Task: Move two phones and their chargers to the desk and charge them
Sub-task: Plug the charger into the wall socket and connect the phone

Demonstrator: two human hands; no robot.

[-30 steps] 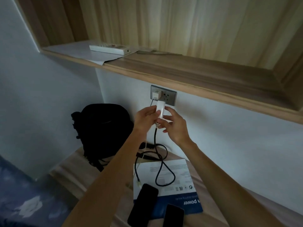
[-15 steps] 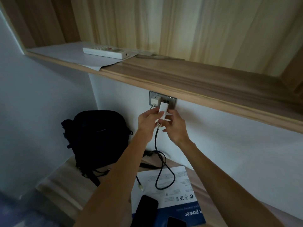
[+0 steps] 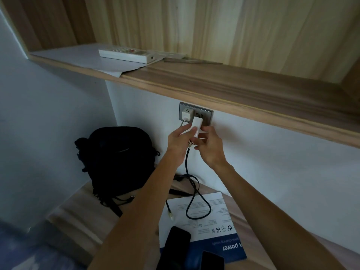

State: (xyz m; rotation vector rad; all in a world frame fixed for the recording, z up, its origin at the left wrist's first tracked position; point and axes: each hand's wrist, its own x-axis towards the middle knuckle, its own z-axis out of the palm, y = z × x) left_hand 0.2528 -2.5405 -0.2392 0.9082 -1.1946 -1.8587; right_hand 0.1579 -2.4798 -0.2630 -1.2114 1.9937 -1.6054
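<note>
Two hands meeting at the wall socket (image 3: pixel 202 114) under the wooden shelf (image 3: pixel 233 90), bringing the second charger (image 3: pixel 196 127) up to the free outlet on the right of the plate. Left hand (image 3: pixel 178 141) pinching the white body from the side, fingers closed on it; right hand (image 3: pixel 209 146) closing around its lower end near where the dark braided cable (image 3: pixel 187 162) leaves, steadying. First charger (image 3: pixel 186 114) already sitting in the left outlet, just beside the one in hand. Prongs hidden behind the body, so impossible to say whether they are seated yet.

Probably needing a square approach: keeping the body perpendicular to the plate, lining the prongs up with the slots by feel, then pushing straight in rather than at a tilt. Avoiding a knock against the neighbouring plug, given the tight spacing. Keeping the cable hanging slack so it is not dragging the plug downward.

Both phones (image 3: pixel 178 248) lying dark and face up on the desk (image 3: pixel 81 217), partly on a blue-and-white box (image 3: pixel 210 217), with the loose cable end (image 3: pixel 171 216) resting near them, not yet plugged in.
</note>
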